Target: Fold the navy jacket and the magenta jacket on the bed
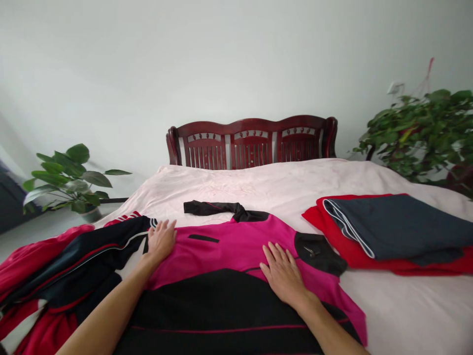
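Note:
A magenta and black shirt [229,246] lies spread flat on the bed in front of me. My left hand [161,240] rests palm down on its left edge, fingers slightly apart, holding nothing. My right hand [281,273] presses flat on the shirt's right half, where the magenta meets the black lower panel [221,305]. A black collar [221,209] lies at the shirt's far end, and a black patch [320,252] lies just right of my right hand.
A pile of red, black and white clothes [55,276] lies at the left. Folded dark grey cloth on red cloth [399,231] sits at the right. The bed has a pale pink sheet [281,185] and a dark red wooden headboard [251,142]. Potted plants [72,180] stand on both sides.

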Demonstrator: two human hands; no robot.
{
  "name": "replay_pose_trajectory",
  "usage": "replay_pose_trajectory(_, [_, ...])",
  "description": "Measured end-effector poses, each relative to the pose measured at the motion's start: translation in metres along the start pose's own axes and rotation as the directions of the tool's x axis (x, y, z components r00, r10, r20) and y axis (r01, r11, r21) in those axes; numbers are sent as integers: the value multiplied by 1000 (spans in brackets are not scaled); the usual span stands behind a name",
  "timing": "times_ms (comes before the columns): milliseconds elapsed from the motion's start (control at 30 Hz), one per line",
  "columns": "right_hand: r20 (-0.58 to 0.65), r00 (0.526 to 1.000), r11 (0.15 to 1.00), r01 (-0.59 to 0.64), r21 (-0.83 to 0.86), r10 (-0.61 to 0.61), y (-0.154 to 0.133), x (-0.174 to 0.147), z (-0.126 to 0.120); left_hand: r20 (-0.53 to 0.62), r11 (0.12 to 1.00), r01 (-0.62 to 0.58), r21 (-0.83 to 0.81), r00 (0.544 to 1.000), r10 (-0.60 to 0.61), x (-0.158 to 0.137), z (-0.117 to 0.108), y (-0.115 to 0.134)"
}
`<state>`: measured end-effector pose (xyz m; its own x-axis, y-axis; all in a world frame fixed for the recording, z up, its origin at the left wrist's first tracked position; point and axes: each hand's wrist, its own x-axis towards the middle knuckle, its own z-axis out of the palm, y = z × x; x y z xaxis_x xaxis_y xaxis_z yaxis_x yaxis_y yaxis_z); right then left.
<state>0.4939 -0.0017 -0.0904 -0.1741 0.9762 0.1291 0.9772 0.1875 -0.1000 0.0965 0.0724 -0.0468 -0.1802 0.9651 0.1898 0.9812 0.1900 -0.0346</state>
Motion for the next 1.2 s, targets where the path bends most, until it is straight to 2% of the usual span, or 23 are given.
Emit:
replay_pose_trajectory(100, [-9, 999, 999, 49, -23, -49, 4, 7, -8, 37, 982, -187, -21, 981, 188, -17, 17, 22])
replay_pose_trajectory(167, [-20, 996, 996, 83, -6, -84, 10, 19, -17, 50, 973, -231, -21, 971, 232, -29, 31, 30])
replay_pose_trajectory(267, [5, 1000, 997, 24, 76, -25, 20, 52, -33, 27, 981, -195, -19, 980, 195, -39, 46, 34])
replay_pose_trajectory(400, [15, 995, 982, -103, 156, 102, 20, 120, -43, -23, 981, -193, -23, 981, 192, -41, 49, 36])
replay_pose_trajectory(567, [41, 977, 942, -211, 263, 207, -8, 200, -33, -100, 981, -195, -5, 976, 194, -44, 47, 39])
replay_pose_trajectory(700, [101, 964, 915, -264, 306, 245, -35, 233, -18, -139, 979, -205, -3, 969, 202, -46, 49, 40])
replay_pose_trajectory(833, [141, 956, 907, -290, 306, 258, -55, 232, -12, -155, 979, -203, -18, 968, 198, -47, 49, 40])
replay_pose_trajectory(933, [64, 972, 916, -233, 326, 224, -66, 206, -13, -164, 977, -206, -57, 967, 194, -47, 48, 40])
replay_pose_trajectory(967, [13, 985, 926, -168, 338, 174, -68, 193, -13, -172, 976, -205, -78, 967, 189, -46, 48, 39])
replay_pose_trajectory(1000, [-45, 997, 937, -50, 345, 69, -69, 178, -13, -183, 974, -201, -104, 967, 180, -45, 47, 39])
replay_pose_trajectory(1033, [-92, 992, 932, 112, 345, -86, -69, 164, -13, -196, 972, -193, -133, 967, 165, -44, 46, 39])
replay_pose_trajectory(1100, [-136, 906, 836, 421, 351, -400, -66, 138, -13, -217, 966, -170, -196, 968, 127, -41, 44, 40])
replay_pose_trajectory(1133, [-134, 870, 789, 488, 373, -474, -64, 129, -14, -224, 961, -160, -225, 969, 108, -40, 43, 40])
replay_pose_trajectory(1167, [-121, 874, 779, 477, 407, -471, -61, 124, -17, -228, 956, -153, -250, 969, 95, -38, 42, 42])
replay_pose_trajectory(1200, [-100, 914, 807, 394, 439, -392, -60, 122, -20, -230, 951, -153, -268, 969, 91, -37, 40, 43])
